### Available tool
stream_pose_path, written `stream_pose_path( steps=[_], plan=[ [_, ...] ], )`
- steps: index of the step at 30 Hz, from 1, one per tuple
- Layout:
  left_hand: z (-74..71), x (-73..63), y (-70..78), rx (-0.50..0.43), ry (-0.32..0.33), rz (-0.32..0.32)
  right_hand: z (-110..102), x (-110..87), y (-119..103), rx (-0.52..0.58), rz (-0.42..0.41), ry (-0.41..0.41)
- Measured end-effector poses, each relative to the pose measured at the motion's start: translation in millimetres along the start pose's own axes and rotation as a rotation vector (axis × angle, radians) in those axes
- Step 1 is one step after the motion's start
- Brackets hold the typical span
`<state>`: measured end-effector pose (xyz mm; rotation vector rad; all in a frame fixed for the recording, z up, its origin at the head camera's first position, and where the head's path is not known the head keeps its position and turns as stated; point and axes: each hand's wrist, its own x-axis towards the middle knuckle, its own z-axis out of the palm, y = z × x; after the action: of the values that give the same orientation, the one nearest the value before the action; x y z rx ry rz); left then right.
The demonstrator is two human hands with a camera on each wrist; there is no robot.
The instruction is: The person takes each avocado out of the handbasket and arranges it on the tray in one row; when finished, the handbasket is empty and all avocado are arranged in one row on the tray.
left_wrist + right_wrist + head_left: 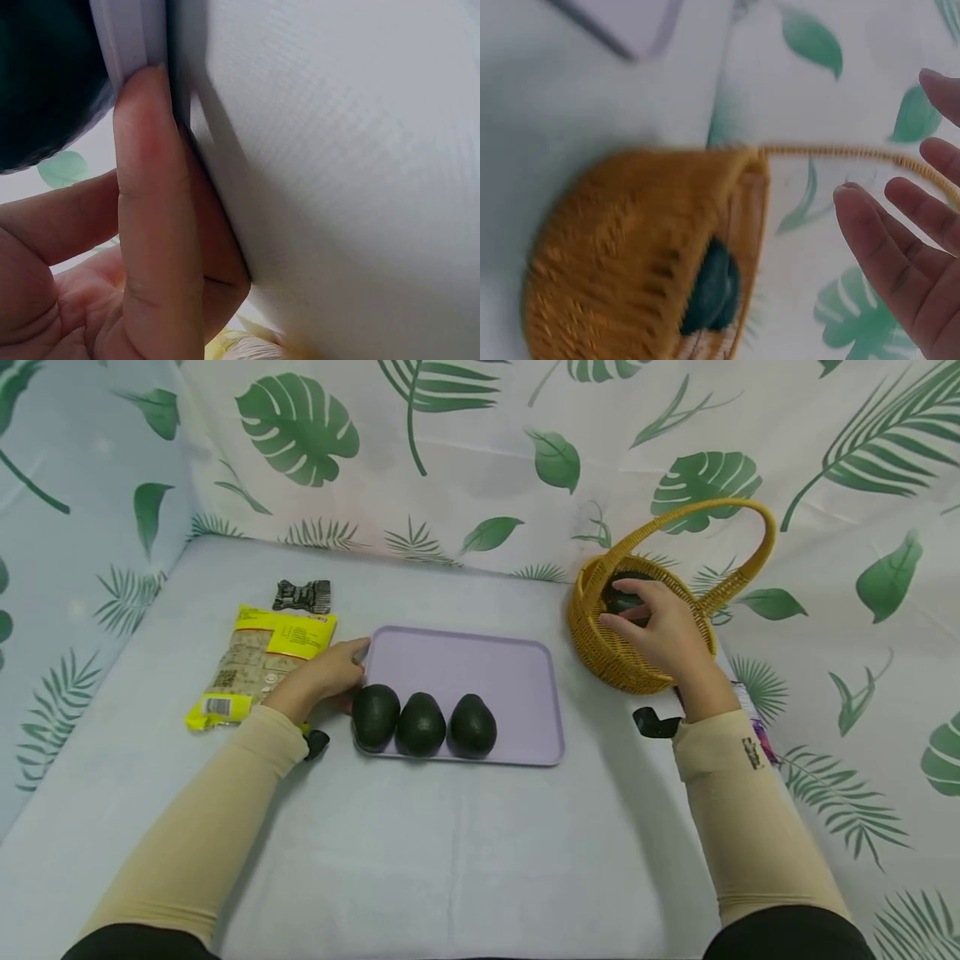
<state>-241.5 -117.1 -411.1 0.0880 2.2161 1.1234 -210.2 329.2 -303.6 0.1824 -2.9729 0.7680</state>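
Three dark green avocados (473, 727) lie in a row along the near left side of a lilac tray (517, 693). At the tray's left end is my left hand (327, 672); in the left wrist view a straight finger (154, 180) touches the tray's rim (139, 37), close beside an avocado (45, 75). Over the yellow wicker basket (611, 656) on the right, my right hand (660, 627) has thumb and fingers spread apart. Dark avocados (712, 292) show inside the basket, below and apart from the fingers (877, 240).
Left of the tray lies a yellow bag (258, 664) with a clear front, and behind it a small black wrapped packet (302, 597). The basket's tall handle (761, 539) arches up around the right hand. A purple package (757, 718) lies partly hidden beneath the right forearm.
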Motion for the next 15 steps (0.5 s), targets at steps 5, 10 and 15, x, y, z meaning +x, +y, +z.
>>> stream_pose_path(
  steps=[5,10,15],
  plan=[
    [-0.3,-0.4,0.0,-0.004,-0.002,-0.003,-18.0,17.6,19.4,-0.027,0.099,-0.03],
    [-0.6,-0.2,-0.8,-0.002,-0.006,-0.002,-32.3,34.2,37.5,-0.057,0.172,-0.055],
    [-1.1,-0.3,-1.2,0.012,0.0,0.004,-40.9,45.4,50.3,-0.056,0.218,-0.07]
  ],
)
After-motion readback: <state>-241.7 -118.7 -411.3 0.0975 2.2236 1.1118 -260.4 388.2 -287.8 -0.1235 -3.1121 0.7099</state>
